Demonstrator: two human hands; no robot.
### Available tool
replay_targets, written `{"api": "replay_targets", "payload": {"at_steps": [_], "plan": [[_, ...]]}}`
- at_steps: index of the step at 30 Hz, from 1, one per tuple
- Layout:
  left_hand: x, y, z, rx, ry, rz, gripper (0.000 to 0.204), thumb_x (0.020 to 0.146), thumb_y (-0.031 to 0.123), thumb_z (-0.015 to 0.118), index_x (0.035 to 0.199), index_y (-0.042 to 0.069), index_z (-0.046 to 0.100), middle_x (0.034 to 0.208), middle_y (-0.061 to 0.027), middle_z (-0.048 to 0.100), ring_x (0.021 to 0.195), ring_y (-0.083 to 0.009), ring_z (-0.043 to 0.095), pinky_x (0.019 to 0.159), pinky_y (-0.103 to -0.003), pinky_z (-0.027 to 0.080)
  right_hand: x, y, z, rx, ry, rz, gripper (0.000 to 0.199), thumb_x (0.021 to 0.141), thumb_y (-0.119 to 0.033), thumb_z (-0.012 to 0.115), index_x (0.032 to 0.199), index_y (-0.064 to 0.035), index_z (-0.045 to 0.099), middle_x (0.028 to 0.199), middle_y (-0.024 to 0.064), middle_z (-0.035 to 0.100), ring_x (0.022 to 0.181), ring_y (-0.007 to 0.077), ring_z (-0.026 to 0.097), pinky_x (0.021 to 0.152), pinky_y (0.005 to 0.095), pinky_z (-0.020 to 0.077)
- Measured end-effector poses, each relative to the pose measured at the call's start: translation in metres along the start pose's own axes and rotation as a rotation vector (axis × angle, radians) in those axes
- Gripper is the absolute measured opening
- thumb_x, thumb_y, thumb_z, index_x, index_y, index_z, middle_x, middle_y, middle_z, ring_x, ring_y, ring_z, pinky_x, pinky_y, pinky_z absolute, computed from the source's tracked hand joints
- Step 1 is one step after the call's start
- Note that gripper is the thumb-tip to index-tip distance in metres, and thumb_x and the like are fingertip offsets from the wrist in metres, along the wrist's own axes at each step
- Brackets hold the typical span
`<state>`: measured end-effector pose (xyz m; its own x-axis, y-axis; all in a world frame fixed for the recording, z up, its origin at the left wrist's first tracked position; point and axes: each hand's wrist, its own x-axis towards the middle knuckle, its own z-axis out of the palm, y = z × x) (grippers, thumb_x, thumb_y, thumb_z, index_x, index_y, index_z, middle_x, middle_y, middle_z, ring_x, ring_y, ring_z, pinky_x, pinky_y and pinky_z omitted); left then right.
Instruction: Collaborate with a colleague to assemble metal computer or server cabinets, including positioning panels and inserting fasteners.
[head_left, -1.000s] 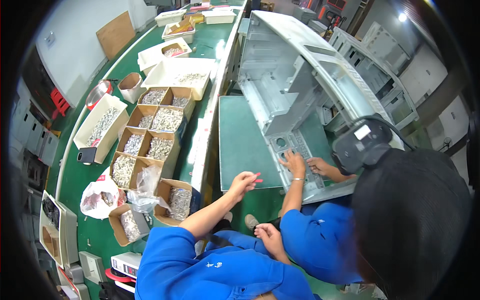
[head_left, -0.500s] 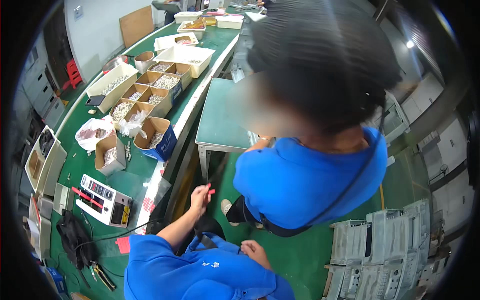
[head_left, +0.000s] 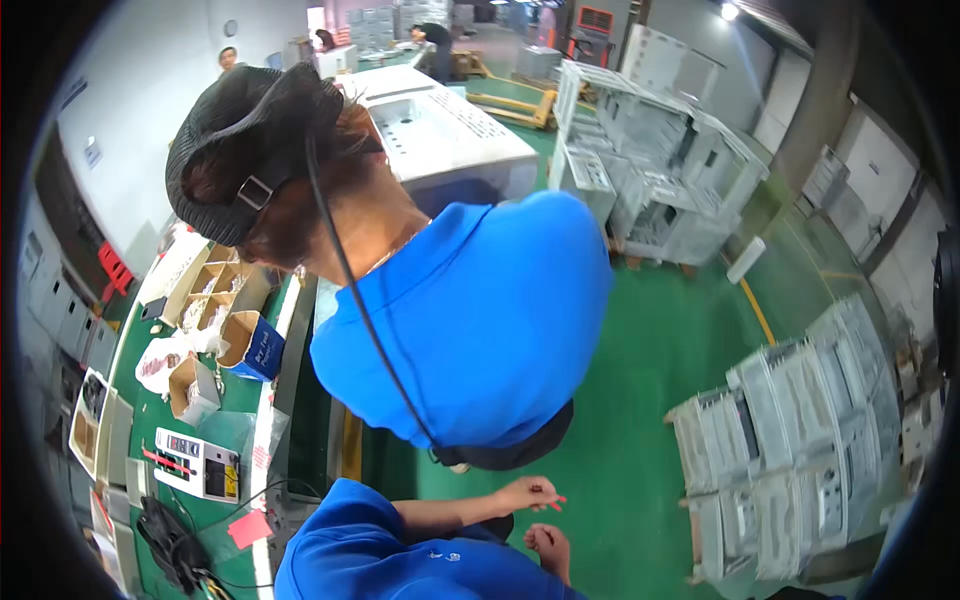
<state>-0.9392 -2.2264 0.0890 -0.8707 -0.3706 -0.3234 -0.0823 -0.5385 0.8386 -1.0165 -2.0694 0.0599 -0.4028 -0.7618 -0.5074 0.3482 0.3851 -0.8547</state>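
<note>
While left-hand fingers [head_left: 535,491] pinch a red piece [head_left: 556,497], green floor [head_left: 650,420] shows; right fingers [head_left: 545,543] curl closed

A small red piece pinched in my left hand

My left hand [head_left: 528,493] holds a thin red piece [head_left: 556,497] at the fingertips (too small to tell what kind of thing it is); it pokes out to the right of my fingers, roughly level, over the green floor. My right hand [head_left: 549,545] hangs just below it, fingers curled in loosely, apart from the red piece and touching nothing I can make out.
</note>
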Motion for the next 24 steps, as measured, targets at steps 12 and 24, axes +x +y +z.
{"api": "replay_targets", "payload": {"at_steps": [12,24], "plan": [[0.204,0.059,0.0,-0.032,0.121,0.148,0.018,0.078,0.02,0.058,0.084,0.005,0.053,0.069,0.0009,0.051,0.059,-0.0054,0.047,0.052,-0.019,0.038,0.263,-0.11,-0.157,-0.139,0.107,0.003,0.015,0.079,-0.008,0.048,0.09,0.0023,0.05,0.075,0.0105,0.055,0.061,0.0146,0.055,0.049,0.0223,0.0458],[0.3,0.136,-0.092,-0.283,0.708,0.178,0.015,0.079,0.019,0.058,0.084,0.006,0.052,0.077,0.0007,0.054,0.068,-0.0054,0.05,0.058,-0.02,0.04,0.449,-0.004,-0.391,-0.518,0.277,0.733,0.009,0.072,-0.002,0.046,0.064,-0.0001,0.049,0.054,0.0095,0.05,0.043,0.0168,0.049,0.036,0.0273,0.0384]]}}
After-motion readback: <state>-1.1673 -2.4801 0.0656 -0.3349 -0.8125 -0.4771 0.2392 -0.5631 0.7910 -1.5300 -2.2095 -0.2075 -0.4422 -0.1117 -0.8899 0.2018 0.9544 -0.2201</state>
